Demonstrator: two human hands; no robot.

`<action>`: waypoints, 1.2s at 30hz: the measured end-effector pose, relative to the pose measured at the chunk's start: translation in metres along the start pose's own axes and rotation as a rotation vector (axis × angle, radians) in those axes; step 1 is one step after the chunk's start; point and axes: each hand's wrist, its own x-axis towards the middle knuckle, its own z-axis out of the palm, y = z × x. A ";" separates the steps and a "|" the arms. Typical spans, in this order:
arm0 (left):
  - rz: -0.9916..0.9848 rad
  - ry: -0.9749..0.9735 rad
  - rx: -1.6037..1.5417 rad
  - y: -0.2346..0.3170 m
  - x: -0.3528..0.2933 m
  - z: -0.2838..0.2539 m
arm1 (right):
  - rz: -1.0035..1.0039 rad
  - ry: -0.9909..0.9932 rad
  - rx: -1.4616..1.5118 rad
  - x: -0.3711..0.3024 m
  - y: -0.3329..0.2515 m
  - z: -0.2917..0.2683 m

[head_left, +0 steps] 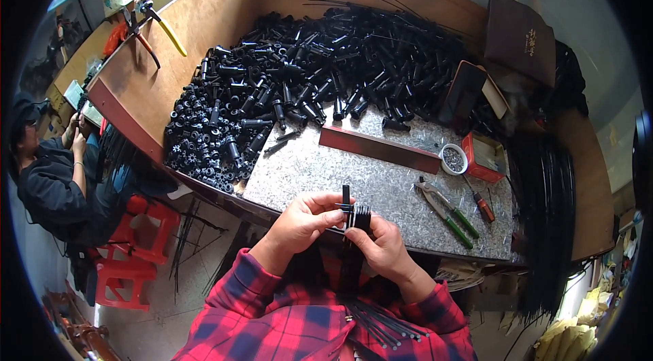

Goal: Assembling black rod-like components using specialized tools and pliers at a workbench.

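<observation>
Head view is showing yellow-handled pliers (170, 32) hanging over the box wall (211, 18), well left of the long bar (378, 151), probably for easy reach. Black parts (272, 82) are lying heaped left of and behind the bar, the wall seemingly containing them. In front of the bar, the left hand (304, 221) is pinching a slim black piece (346, 194); the right hand (382, 247) is gripping a ribbed black piece (361, 217) beside it, apparently steadying it. A white bowl (445, 157) is sitting at the bar's right end, likely keeping small bits together.
</observation>
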 end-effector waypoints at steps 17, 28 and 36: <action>0.081 0.063 0.244 0.008 -0.007 0.018 | 0.023 0.015 -0.009 -0.003 0.000 0.001; 0.102 0.090 0.310 0.005 -0.009 0.019 | 0.073 -0.001 0.016 -0.001 -0.001 -0.001; 0.056 0.052 0.193 0.000 -0.009 0.021 | 0.091 -0.030 0.183 -0.005 0.013 -0.001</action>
